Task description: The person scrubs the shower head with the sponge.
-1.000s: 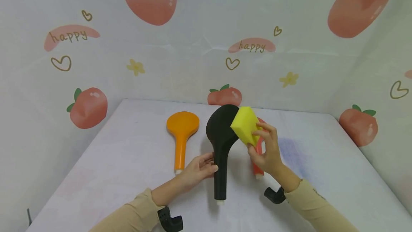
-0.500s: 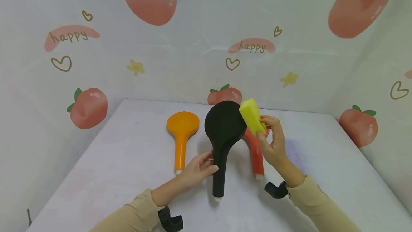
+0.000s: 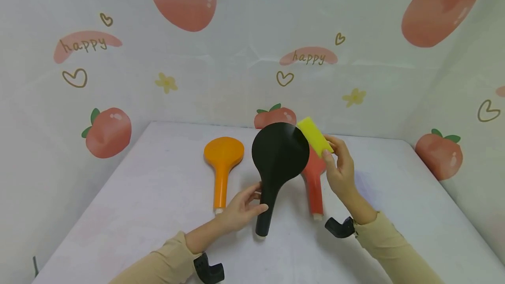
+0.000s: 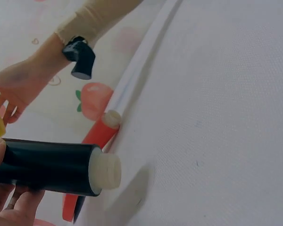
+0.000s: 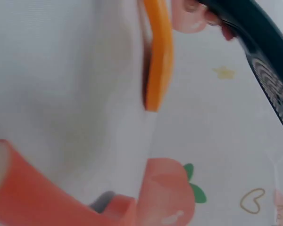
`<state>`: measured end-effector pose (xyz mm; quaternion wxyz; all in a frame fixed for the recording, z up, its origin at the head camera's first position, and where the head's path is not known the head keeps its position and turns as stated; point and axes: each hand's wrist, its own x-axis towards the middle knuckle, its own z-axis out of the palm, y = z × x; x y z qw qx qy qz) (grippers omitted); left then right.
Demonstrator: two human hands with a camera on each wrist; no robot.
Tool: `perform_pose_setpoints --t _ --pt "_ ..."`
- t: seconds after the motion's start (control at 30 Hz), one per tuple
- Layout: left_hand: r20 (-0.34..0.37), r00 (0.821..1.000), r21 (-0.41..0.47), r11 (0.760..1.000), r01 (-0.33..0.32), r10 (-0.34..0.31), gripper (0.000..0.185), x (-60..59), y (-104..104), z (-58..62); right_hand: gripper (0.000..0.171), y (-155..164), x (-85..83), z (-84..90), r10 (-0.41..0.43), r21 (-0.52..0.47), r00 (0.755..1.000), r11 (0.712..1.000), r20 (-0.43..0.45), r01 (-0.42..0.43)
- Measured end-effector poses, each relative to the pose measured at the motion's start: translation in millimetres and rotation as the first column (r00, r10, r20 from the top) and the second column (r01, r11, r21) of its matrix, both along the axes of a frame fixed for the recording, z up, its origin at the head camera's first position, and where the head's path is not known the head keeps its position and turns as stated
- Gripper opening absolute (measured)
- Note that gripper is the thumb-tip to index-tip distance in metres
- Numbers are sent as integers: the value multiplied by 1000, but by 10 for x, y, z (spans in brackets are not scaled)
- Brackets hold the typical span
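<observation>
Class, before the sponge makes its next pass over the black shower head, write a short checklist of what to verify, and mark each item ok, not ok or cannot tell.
1. Left hand grips the black shower head by its handle: ok.
2. Right hand pinches the yellow sponge: ok.
3. Sponge touches the head's rim: cannot tell.
4. Head raised off the table: ok.
5. Orange shower head lies apart, to the left: ok.
6. Red shower head lies just behind the black one: not ok, crowded.
</observation>
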<state>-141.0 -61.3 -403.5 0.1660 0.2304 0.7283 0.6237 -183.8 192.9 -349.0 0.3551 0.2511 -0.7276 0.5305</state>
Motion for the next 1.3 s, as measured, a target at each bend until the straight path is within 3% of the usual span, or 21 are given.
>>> perform_pose_setpoints --t 0.27,0.4,0.6,0.77,1.13,1.3 --pt "-83 996 -4 999 -37 37 53 7 -6 22 27 116 -2 -2 -27 -2 998 1000 51 27" --pt "-90 995 5 999 -44 44 53 4 -9 30 27 163 7 -14 -44 -4 996 999 81 45" --pt "-121 992 -13 1000 -24 23 52 34 1 23 27 154 -25 75 -87 12 990 996 113 86" --pt "-225 974 -33 999 -13 5 52 50 21 -2 30 112 -67 178 -86 1 989 996 119 86" --pt "-313 944 -46 991 -125 104 50 65 21 4 30 170 -60 192 -164 -20 970 985 177 170" --pt "-365 921 -54 985 -166 135 48 80 44 7 29 113 -85 250 -160 1 979 987 126 161"
